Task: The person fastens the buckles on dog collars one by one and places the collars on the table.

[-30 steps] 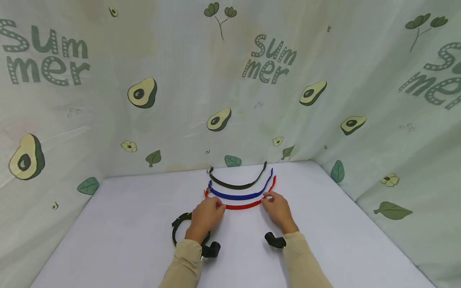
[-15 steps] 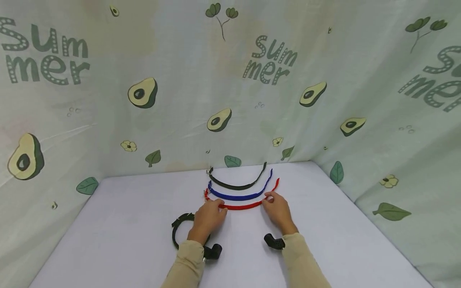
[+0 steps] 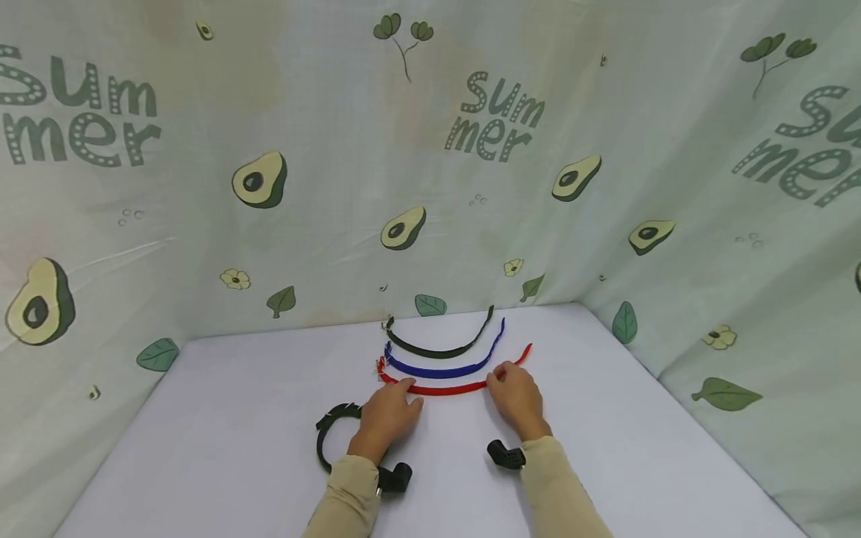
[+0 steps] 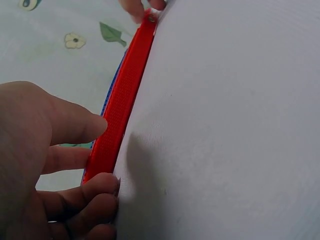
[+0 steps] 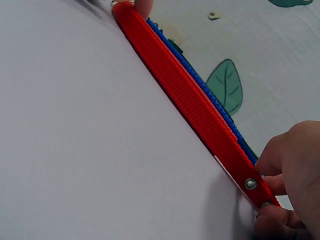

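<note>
A red strap (image 3: 447,389) lies curved on the white table (image 3: 222,418), nearest me of three straps. My left hand (image 3: 409,392) pinches it near its left end. In the left wrist view the thumb and curled fingers (image 4: 97,187) grip the red strap (image 4: 120,110). My right hand (image 3: 498,373) pinches the strap near its right end. The right wrist view shows those fingertips (image 5: 272,157) beside two metal rivets on the red strap (image 5: 190,97). A blue strap (image 3: 437,370) lies just behind the red one, and a dark strap (image 3: 433,351) lies behind that.
A black collar loop (image 3: 324,437) lies on the table under my left wrist. Printed avocado cloth (image 3: 403,187) walls in the table at the back and on both sides. The table's left and right parts are bare white surface.
The red strap's right end has swung outward to the right and lies flatter. Both hands have stayed on the strap and drawn slightly toward me.
</note>
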